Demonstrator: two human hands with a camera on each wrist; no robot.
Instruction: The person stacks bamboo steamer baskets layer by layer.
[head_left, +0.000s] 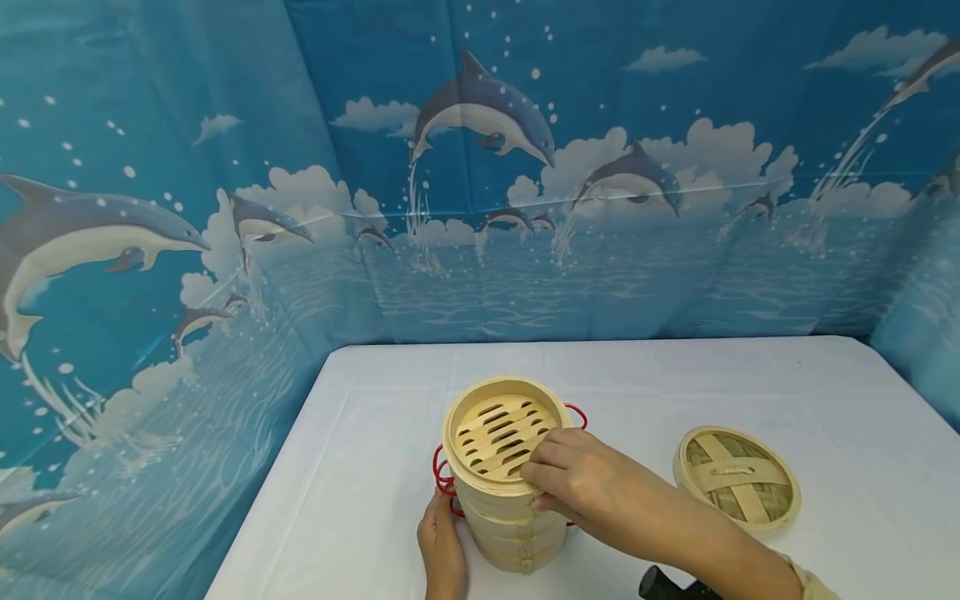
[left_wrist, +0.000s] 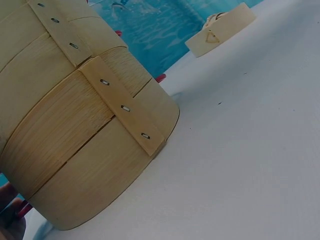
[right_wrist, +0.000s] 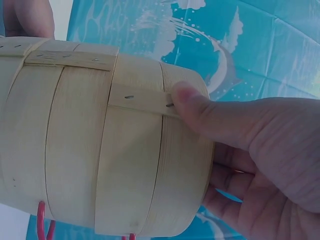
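A tall stack of round bamboo steamer baskets [head_left: 498,529] stands upright on the white table, with a slatted floor [head_left: 501,433] showing inside the top tier. Red loop handles [head_left: 441,468] stick out from its sides. My right hand [head_left: 592,483] grips the top tier's rim at the right; in the right wrist view the thumb [right_wrist: 192,102] presses the outer wall near a stapled strip, the fingers reaching over the rim. Low on the left side, my left hand [head_left: 441,542] holds the stack beside a red handle, its fingertips [left_wrist: 9,220] partly hidden behind the bamboo wall [left_wrist: 95,165].
A round bamboo lid [head_left: 738,479] with a woven top and small loop lies on the table [head_left: 360,467] to the right of the stack. A black object [head_left: 658,583] shows at the front edge under my right forearm. Behind the table hangs a blue dolphin-print curtain [head_left: 480,275].
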